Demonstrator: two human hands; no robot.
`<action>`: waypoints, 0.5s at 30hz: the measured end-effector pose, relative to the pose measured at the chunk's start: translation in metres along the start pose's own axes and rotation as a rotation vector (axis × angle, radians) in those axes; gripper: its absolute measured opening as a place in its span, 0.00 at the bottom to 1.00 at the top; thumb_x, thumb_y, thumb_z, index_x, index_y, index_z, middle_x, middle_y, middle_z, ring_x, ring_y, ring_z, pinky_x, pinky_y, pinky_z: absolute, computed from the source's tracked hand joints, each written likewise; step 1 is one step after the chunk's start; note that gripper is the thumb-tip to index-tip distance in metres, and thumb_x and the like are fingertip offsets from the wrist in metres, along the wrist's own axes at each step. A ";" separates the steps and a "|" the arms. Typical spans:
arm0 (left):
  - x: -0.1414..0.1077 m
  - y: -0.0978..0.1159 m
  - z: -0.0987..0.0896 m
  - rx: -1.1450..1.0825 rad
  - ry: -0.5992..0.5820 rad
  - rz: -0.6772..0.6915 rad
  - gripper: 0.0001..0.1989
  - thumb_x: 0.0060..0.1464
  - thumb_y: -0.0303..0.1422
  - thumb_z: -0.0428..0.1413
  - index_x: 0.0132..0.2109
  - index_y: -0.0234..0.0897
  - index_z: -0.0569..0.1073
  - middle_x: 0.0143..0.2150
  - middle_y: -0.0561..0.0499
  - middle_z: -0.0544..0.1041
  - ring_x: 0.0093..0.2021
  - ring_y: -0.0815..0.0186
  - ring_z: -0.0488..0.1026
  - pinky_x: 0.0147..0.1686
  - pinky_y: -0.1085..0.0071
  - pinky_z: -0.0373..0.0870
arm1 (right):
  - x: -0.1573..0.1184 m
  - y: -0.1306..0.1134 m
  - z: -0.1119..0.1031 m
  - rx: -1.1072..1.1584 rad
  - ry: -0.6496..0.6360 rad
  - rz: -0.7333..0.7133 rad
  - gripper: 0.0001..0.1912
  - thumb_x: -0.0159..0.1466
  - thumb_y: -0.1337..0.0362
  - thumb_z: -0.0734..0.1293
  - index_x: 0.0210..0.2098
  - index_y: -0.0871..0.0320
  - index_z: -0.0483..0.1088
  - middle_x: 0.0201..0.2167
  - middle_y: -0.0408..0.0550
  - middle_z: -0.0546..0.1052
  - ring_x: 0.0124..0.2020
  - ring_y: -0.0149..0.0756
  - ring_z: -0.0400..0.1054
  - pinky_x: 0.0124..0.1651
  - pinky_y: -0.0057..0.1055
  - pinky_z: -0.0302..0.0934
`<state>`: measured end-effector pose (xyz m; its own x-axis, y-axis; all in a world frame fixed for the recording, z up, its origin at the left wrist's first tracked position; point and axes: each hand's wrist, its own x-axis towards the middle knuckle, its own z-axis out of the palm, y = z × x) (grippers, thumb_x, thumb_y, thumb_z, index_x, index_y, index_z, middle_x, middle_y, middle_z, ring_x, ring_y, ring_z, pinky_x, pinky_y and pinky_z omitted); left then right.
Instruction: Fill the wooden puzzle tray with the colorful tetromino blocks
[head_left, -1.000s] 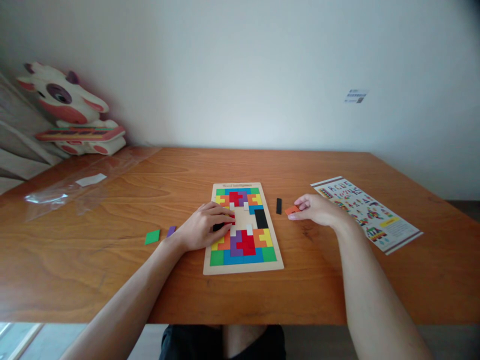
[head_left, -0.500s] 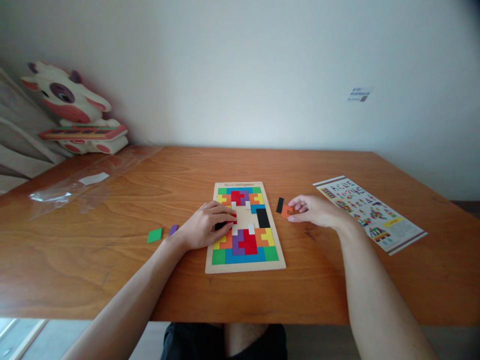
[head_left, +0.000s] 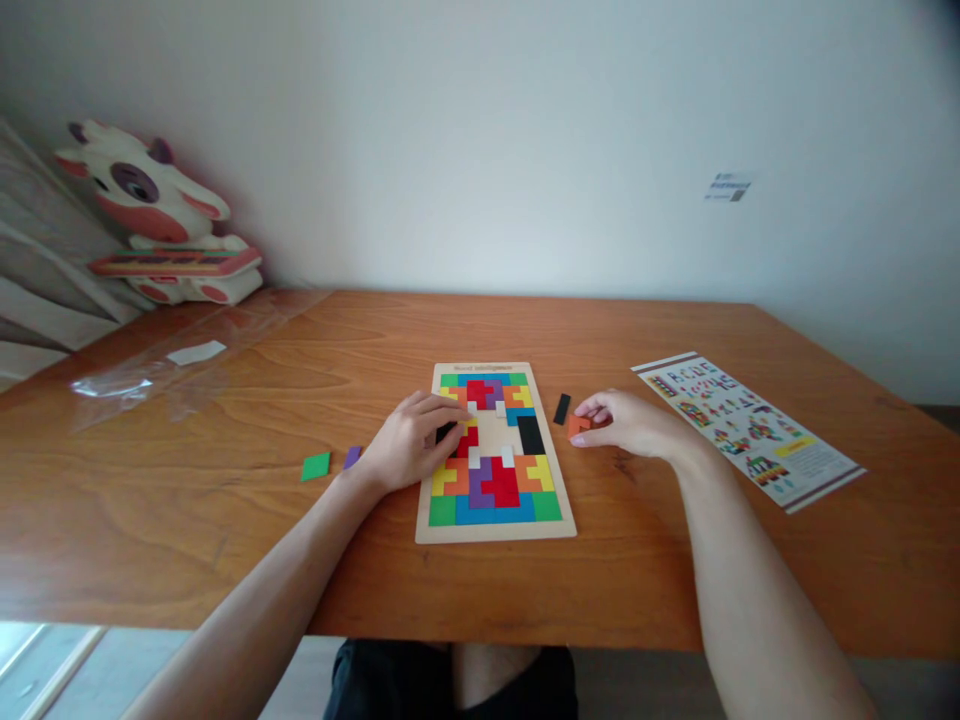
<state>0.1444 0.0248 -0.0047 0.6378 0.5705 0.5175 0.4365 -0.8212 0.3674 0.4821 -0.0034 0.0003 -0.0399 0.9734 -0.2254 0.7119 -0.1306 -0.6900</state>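
Room first: a band of bare wood separates the puzzle board [head_left: 495, 533] from the front edge of the counter [head_left: 150, 540]. To the right, a printed sheet [head_left: 757, 440] lies at a slant beyond my right hand [head_left: 615, 420]. On the left, a green piece [head_left: 316, 466] and a purple piece [head_left: 352, 457] lie near my forearm.

Pale wooden rim, rounded corners; flat coloured blocks inside, with a pale gap mid-board. Counter is brown, grained. Crinkled clear plastic [head_left: 120, 385] at far left.

Right hand pinches an orange piece [head_left: 575, 427], notched in outline, between thumb and fingers, right of the board and just beside a black bar [head_left: 562, 409]. Left hand [head_left: 412, 440] lies over the board's left side, thumb and fingers slightly parted; I cannot tell whether it grips anything.

Versus half a second ago: left fingers drawn back, uncovering more red and yellow; orange piece turned.
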 end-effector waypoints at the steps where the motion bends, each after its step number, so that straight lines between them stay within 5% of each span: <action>1: 0.000 -0.001 -0.001 0.011 0.073 -0.062 0.10 0.61 0.31 0.52 0.46 0.38 0.77 0.45 0.46 0.79 0.45 0.61 0.75 0.48 0.62 0.71 | 0.000 0.002 0.000 0.014 -0.002 0.000 0.18 0.48 0.63 0.78 0.37 0.58 0.74 0.34 0.49 0.80 0.35 0.38 0.74 0.38 0.32 0.67; 7: 0.000 -0.010 -0.009 -0.024 0.305 -0.312 0.09 0.60 0.34 0.53 0.42 0.37 0.77 0.37 0.48 0.78 0.36 0.64 0.74 0.38 0.66 0.73 | 0.002 0.008 0.002 0.146 -0.020 -0.004 0.21 0.45 0.66 0.78 0.36 0.57 0.70 0.29 0.45 0.79 0.31 0.36 0.74 0.34 0.30 0.67; 15: 0.000 -0.003 0.000 0.040 0.153 -0.148 0.09 0.60 0.29 0.52 0.43 0.38 0.76 0.42 0.47 0.77 0.42 0.61 0.74 0.46 0.63 0.72 | -0.007 -0.012 -0.001 0.244 -0.027 -0.092 0.09 0.57 0.62 0.72 0.37 0.57 0.72 0.34 0.49 0.80 0.36 0.37 0.75 0.41 0.32 0.69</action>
<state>0.1429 0.0268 -0.0054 0.4620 0.6772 0.5727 0.5455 -0.7261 0.4186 0.4745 -0.0083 0.0114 -0.1183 0.9783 -0.1700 0.5146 -0.0860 -0.8531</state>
